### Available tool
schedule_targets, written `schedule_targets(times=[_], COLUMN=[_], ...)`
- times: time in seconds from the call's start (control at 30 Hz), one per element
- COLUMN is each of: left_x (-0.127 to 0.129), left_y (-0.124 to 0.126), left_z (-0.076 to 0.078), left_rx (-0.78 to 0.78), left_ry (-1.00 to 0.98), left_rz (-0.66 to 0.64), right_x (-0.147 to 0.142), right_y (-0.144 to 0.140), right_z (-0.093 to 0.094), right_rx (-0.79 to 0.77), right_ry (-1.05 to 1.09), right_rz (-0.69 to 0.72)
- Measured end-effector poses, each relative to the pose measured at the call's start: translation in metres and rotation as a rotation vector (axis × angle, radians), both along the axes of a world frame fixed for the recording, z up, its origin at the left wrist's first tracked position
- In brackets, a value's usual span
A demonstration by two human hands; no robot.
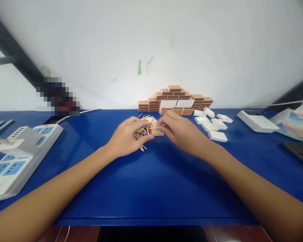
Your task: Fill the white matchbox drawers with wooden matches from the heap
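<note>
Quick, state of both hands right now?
Left hand: part open at the tray; whether gripping, can't tell.
Right hand: pinched closed at the matches; whether holding any, can't tell.

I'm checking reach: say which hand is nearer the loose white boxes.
Right. The right hand is left of the white boxes, not touching; the left hand is farther left.

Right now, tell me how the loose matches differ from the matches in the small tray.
The loose matches lie crisscrossed on the blue table; the tray matches lie roughly side by side inside the small tray. The loose matches point many ways; the tray matches have red heads gathered toward the left end. Both are pale, thin sticks.
</note>
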State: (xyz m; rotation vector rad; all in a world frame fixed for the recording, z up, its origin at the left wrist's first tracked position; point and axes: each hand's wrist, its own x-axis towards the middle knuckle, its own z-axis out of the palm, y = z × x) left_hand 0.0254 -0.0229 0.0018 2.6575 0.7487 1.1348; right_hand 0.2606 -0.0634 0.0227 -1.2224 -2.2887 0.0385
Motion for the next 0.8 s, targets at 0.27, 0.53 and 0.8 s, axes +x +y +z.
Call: schedule_targets(times=[0.27,0.53,0.8], left_x=[-0.003,0.000,-0.004], left_y=[0.003,0.000,0.004], left_z=[0.001,0.001,0.000], left_rx=[0.003,-0.019,-0.006], left_ry=[0.006,0.015,0.012], left_rz=[0.030,0.012,0.033], right_x=[0.001,0.001,0.012], right_y=[0.002,0.002,0.004], right_z=[0.002,-0.001,0.012], right_rx=[0.013,0.027,-0.032], right_ry=[0.033,0.016,0.036], right_rz=[-0.028,-0.006,0.015])
